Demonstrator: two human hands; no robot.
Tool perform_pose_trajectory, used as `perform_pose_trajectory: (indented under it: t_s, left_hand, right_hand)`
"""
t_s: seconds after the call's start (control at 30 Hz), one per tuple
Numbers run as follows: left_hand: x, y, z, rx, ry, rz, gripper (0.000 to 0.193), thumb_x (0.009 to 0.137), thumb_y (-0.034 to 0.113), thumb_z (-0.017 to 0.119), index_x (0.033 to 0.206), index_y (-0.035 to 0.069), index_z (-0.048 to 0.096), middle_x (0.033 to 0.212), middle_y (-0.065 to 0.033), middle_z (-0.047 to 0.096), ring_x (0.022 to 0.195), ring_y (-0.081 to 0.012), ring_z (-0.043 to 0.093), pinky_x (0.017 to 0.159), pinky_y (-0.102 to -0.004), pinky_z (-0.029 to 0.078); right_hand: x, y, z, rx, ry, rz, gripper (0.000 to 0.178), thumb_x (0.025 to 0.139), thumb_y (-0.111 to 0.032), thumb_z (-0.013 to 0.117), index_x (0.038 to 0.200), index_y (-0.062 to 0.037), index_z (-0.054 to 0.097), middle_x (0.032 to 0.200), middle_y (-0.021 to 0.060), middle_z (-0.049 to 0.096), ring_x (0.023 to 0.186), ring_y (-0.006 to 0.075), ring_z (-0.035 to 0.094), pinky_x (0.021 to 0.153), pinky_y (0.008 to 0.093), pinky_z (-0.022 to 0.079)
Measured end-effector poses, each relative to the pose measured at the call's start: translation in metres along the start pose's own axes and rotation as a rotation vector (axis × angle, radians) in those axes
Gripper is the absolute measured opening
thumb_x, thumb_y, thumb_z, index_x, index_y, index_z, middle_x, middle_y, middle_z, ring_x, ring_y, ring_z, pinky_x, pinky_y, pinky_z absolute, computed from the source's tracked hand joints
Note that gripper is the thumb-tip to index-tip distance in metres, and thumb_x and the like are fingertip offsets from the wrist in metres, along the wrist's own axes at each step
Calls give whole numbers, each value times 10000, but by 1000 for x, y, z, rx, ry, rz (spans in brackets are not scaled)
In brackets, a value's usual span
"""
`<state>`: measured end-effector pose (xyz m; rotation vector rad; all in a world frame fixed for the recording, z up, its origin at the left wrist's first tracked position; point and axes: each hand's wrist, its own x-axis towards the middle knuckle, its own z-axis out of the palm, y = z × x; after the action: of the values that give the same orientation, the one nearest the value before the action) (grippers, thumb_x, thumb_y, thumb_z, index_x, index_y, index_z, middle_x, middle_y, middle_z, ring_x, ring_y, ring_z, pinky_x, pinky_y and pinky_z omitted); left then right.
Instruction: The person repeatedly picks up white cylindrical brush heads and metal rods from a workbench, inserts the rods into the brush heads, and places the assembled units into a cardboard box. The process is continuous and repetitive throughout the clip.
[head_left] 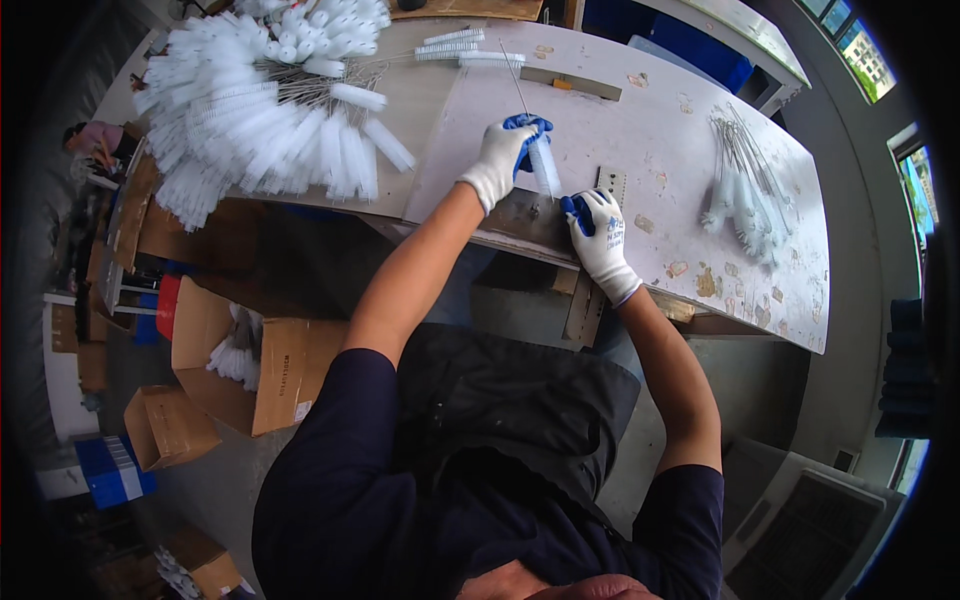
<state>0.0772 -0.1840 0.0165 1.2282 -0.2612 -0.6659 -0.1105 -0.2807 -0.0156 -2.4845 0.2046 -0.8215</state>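
Note:
Both hands wear white knit gloves with blue-coated palms and fingers. My left hand (512,157) is closed around a bottle brush (544,170) with white bristles. Its thin wire handle slants up and away past my fingers, and the bristle end points toward the table's near edge. Just right of that end, my right hand (598,232) has its fingers curled together over a metal plate (535,222) at the edge. Whatever those fingers hold, if anything, is hidden. A small perforated metal bracket (612,183) sits beyond the right hand.
On the left of the worktable (660,150) a big heap of white brushes (250,110) spreads over the edge. A smaller bunch of brushes (745,205) lies at the right. Several loose brushes (450,45) lie at the back. Below left stand cardboard boxes (290,370); another person (100,145) is far left.

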Motion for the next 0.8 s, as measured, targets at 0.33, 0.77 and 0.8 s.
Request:
perform_pose_trajectory:
  t_s: [0.33,0.77,0.8]
  left_hand:
    - [13,-16,-14,144,-69,-115,208,945,147,648,1107,46,733,978,-57,730,855,-144,689,699,-302,556]
    - [6,-8,-11,106,-66,-135,185,937,155,661,1075,64,744,957,-58,740,849,-152,704,659,-313,568]
    - [11,-11,-15,160,-86,-125,220,938,155,668,1120,44,722,1000,-73,738,880,-159,701,680,-324,575]
  right_hand:
    - [-1,-8,5,-117,-16,-37,222,729,-181,758,868,-64,633,912,116,643,974,339,585,854,455,475]
    - [-1,-5,8,-150,-19,-40,239,724,-187,767,880,-62,636,933,123,651,992,354,584,875,462,476]
    - [-1,-6,8,-145,-20,-42,240,723,-188,768,881,-63,636,934,124,651,992,355,584,875,462,476]
